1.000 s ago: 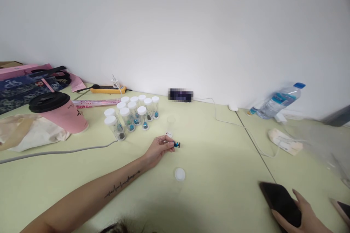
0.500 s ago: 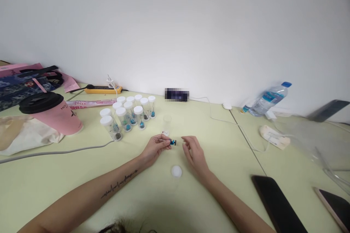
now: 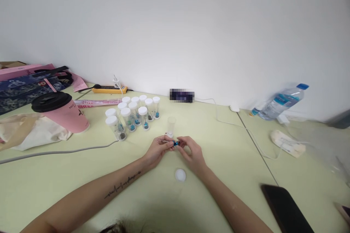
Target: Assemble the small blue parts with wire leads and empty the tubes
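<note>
Between the thumb and fingers of my left hand (image 3: 158, 150) is a small shiny blue piece (image 3: 176, 143), with a thin metal rod running back over the fingers. The fingertips of my right hand (image 3: 193, 153) close on the right end of that same piece; the fingers partly hide it. Just beyond the hands stands an uncapped clear tube (image 3: 171, 123) with a white base. A round white cap (image 3: 180, 175) lies on the table in front of the hands.
Several white-capped clear tubes (image 3: 127, 118) holding small blue, green and dark pieces stand at left. Further left are a pink cup (image 3: 68, 114) and a yellow power strip (image 3: 106, 89). At right are a leaning water bottle (image 3: 283, 102), a cable and a black phone (image 3: 286, 207).
My right hand has moved left, and its fingertips have closed on the blue piece in my left hand. The view has shifted a little to the left.
</note>
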The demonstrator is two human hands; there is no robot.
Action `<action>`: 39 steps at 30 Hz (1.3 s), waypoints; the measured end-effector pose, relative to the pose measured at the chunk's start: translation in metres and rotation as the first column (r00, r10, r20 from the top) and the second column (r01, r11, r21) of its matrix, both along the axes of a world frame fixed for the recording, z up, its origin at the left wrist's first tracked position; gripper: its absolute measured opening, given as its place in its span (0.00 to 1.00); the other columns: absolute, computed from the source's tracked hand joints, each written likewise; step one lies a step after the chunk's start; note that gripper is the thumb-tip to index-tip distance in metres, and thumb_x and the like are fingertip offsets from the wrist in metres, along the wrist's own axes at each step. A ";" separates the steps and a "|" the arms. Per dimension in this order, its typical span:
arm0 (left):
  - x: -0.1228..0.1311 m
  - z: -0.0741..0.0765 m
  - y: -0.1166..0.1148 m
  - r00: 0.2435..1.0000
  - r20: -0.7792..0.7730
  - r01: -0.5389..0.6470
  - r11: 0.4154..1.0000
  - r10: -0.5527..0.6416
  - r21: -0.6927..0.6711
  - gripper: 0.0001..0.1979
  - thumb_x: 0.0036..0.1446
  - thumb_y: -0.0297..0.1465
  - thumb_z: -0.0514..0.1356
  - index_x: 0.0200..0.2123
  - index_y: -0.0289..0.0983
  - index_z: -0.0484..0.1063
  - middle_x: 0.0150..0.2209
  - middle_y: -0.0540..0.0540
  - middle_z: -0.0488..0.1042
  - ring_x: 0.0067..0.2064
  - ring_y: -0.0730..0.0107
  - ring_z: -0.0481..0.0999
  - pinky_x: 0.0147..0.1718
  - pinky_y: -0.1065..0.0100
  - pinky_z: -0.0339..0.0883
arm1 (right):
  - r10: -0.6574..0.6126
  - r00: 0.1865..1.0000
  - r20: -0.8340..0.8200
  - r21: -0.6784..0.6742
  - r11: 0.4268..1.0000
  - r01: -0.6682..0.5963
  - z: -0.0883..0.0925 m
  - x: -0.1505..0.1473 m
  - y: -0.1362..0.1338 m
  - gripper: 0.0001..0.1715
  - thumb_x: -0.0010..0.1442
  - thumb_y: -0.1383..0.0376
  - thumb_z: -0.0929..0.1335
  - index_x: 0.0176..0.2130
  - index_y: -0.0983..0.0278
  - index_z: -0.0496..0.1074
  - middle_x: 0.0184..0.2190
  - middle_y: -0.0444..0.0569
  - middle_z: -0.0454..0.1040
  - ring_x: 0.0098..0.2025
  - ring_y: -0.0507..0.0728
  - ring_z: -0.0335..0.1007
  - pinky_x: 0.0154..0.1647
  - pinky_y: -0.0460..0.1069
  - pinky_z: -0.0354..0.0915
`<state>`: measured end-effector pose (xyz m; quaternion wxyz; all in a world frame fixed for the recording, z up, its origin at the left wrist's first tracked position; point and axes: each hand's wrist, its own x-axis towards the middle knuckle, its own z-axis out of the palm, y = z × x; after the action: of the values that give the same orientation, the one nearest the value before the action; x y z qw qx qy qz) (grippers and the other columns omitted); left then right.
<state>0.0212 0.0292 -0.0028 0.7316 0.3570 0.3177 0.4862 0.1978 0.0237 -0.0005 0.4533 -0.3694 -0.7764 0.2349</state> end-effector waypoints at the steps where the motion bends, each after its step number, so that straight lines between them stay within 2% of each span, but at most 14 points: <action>1: 0.000 0.000 0.000 1.000 0.002 0.002 1.000 -0.002 0.003 0.09 0.47 0.30 0.68 0.31 0.32 0.74 0.29 0.46 0.77 0.31 0.75 0.73 0.37 0.71 0.64 | 0.010 1.000 0.005 0.014 1.000 -0.010 0.000 -0.001 0.000 0.13 0.62 0.66 0.65 0.48 0.61 0.66 0.36 0.48 0.70 0.35 0.54 0.69 0.39 0.49 0.67; 7: 0.000 0.001 0.000 1.000 -0.004 0.006 1.000 -0.006 -0.001 0.09 0.47 0.30 0.69 0.30 0.32 0.74 0.29 0.47 0.77 0.30 0.76 0.73 0.37 0.72 0.64 | 0.007 1.000 0.024 0.021 1.000 -0.007 -0.001 -0.001 -0.002 0.10 0.62 0.68 0.64 0.45 0.61 0.68 0.36 0.48 0.72 0.34 0.53 0.69 0.37 0.49 0.67; 23: 0.000 0.004 0.000 0.999 -0.026 0.029 1.000 -0.029 0.009 0.10 0.46 0.31 0.69 0.30 0.31 0.75 0.25 0.48 0.76 0.29 0.77 0.72 0.34 0.74 0.64 | -0.017 0.999 0.030 -0.117 0.993 0.020 -0.004 0.001 -0.002 0.08 0.63 0.64 0.65 0.42 0.62 0.71 0.34 0.48 0.74 0.32 0.52 0.70 0.32 0.45 0.67; 28: 0.000 0.004 0.000 1.000 -0.021 0.022 1.000 -0.022 0.009 0.10 0.45 0.30 0.70 0.30 0.31 0.75 0.25 0.48 0.75 0.28 0.77 0.72 0.33 0.74 0.63 | -0.022 0.996 0.088 -0.077 0.997 0.029 -0.004 0.002 0.000 0.08 0.64 0.64 0.63 0.40 0.62 0.71 0.33 0.47 0.74 0.32 0.52 0.70 0.33 0.47 0.66; 30: 0.000 0.003 0.000 1.000 -0.024 0.019 1.000 -0.019 0.009 0.10 0.45 0.30 0.69 0.30 0.32 0.75 0.26 0.48 0.76 0.29 0.76 0.72 0.34 0.73 0.64 | -0.023 0.997 0.076 -0.055 0.998 0.027 -0.004 0.002 0.000 0.09 0.64 0.64 0.64 0.44 0.61 0.70 0.34 0.47 0.74 0.32 0.52 0.70 0.35 0.47 0.67; 34: 0.000 0.002 0.000 1.000 -0.023 0.013 1.000 -0.013 0.000 0.10 0.46 0.31 0.69 0.31 0.32 0.75 0.30 0.46 0.77 0.31 0.74 0.74 0.38 0.70 0.64 | -0.025 0.999 0.042 -0.002 1.000 0.025 -0.004 0.001 -0.001 0.18 0.61 0.64 0.66 0.52 0.61 0.64 0.35 0.48 0.73 0.32 0.53 0.70 0.38 0.49 0.68; 39: 0.000 0.004 0.000 1.000 -0.028 0.011 1.000 -0.012 -0.012 0.11 0.44 0.32 0.70 0.30 0.32 0.74 0.27 0.47 0.76 0.29 0.76 0.72 0.34 0.73 0.64 | -0.029 0.999 0.042 0.029 0.999 0.028 -0.005 0.000 -0.002 0.09 0.62 0.66 0.64 0.45 0.62 0.67 0.33 0.47 0.72 0.32 0.53 0.70 0.37 0.48 0.68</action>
<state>0.0215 0.0292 0.0007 0.7320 0.3612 0.3286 0.4751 0.1973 0.0218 -0.0055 0.4451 -0.3790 -0.7838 0.2094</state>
